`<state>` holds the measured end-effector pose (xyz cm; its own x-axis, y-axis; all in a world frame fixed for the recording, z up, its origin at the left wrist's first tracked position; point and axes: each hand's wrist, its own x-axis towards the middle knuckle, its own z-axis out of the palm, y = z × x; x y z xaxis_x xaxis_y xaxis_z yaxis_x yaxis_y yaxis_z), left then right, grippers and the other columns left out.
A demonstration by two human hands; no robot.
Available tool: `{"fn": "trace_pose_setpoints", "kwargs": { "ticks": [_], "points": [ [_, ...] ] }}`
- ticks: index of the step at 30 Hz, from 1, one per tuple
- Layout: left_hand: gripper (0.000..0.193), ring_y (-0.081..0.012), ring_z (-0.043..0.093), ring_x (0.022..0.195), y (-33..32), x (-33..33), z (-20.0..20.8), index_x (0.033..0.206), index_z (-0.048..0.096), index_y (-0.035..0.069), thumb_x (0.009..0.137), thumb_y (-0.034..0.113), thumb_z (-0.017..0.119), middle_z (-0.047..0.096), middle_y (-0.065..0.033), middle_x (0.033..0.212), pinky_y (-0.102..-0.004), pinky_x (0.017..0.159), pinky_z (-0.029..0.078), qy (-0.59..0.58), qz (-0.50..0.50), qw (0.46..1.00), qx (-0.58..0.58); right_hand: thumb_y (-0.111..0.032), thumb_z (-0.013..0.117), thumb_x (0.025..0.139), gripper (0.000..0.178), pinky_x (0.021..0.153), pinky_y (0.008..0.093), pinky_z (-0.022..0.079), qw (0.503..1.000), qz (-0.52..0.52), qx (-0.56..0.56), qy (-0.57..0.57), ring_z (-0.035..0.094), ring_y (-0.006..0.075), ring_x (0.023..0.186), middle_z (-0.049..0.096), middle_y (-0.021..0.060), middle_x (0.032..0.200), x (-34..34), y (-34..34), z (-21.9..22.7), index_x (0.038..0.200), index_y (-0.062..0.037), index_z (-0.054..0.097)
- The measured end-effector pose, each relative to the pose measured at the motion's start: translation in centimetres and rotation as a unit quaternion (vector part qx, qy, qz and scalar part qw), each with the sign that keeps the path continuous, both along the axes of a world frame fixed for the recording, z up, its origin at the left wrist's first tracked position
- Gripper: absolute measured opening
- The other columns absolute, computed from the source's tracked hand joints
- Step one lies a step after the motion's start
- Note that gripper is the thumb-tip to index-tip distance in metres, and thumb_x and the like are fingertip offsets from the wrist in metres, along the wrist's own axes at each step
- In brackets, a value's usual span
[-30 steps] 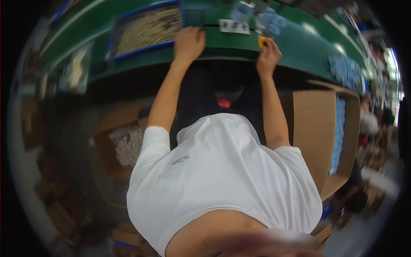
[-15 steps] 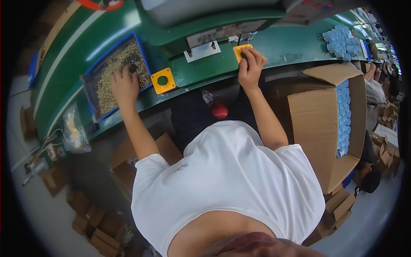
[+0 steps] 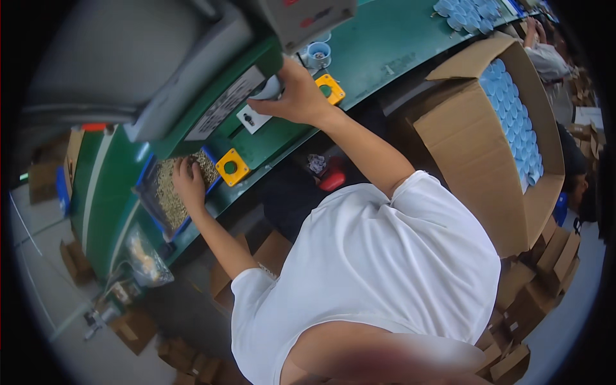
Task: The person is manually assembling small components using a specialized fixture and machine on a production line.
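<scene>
Over tray [image 3: 149,183], left hand [image 3: 189,185]; right hand [image 3: 300,96] holding cup [image 3: 272,88].

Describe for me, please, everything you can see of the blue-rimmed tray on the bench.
The tray is shallow and four-sided, with a thin blue rim, probably plastic, and a dark grey interior. It lies on the green bench, left of the left yellow button box. Small tan pieces cover much of its floor, leaving a bare strip along the left. The left hand appears to touch the pieces.

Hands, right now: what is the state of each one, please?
Left hand: among small pieces in the blue-rimmed tray; grip cannot be told.
Right hand: closed around a pale cup-like piece.
</scene>
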<state>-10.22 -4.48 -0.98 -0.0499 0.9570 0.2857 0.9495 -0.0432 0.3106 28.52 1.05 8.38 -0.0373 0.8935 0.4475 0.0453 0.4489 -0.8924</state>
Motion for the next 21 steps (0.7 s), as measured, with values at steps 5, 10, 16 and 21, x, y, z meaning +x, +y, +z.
{"fn": "trace_pose_setpoints", "kwargs": {
  "ticks": [5,10,16,21],
  "points": [
    [0.033,-0.0393,0.056,0.126,-0.3,-0.4,0.1,0.121,0.070,0.003,0.097,0.025,0.065,0.061,-0.0180,0.137,-0.0467,0.107,0.045,-0.030,0.016,0.999,-0.009,-0.024,0.092,0.073,0.055,0.095,0.0383,0.049,0.908,-0.331,0.149,-0.210,0.059,0.0281,0.099,0.059,0.0075,0.106,11.1,-0.4,-1.7,0.118,-0.0048,0.068],
    [0.030,-0.0386,0.056,0.127,-0.1,0.2,0.9,0.119,0.071,0.002,0.099,0.024,0.064,0.062,-0.0172,0.136,-0.0459,0.108,0.044,-0.021,0.034,0.999,-0.016,-0.029,0.087,0.079,0.050,0.097,0.0396,0.048,0.863,-0.417,-0.003,-0.285,0.059,0.0284,0.108,0.061,0.0120,0.119,16.2,0.4,-8.0,0.119,-0.0057,0.068],
    [0.029,-0.0383,0.056,0.127,0.0,0.5,0.7,0.118,0.071,0.003,0.099,0.023,0.064,0.063,-0.0171,0.136,-0.0458,0.108,0.044,-0.032,0.035,0.999,-0.002,-0.033,0.080,0.086,0.044,0.102,0.0432,0.046,0.908,-0.255,-0.311,-0.120,0.061,0.0277,0.119,0.061,0.0144,0.135,16.6,0.3,-7.7,0.121,-0.0080,0.070],
    [0.030,-0.0378,0.058,0.124,-0.6,0.2,0.5,0.117,0.071,0.004,0.098,0.025,0.063,0.064,-0.0153,0.134,-0.0458,0.105,0.045,-0.025,0.035,0.999,-0.009,-0.036,0.071,0.092,0.039,0.109,0.0444,0.041,0.820,-0.365,0.019,-0.441,0.057,0.0263,0.130,0.063,0.0079,0.139,15.7,3.0,-10.5,0.119,-0.0094,0.071]
  ]
}}
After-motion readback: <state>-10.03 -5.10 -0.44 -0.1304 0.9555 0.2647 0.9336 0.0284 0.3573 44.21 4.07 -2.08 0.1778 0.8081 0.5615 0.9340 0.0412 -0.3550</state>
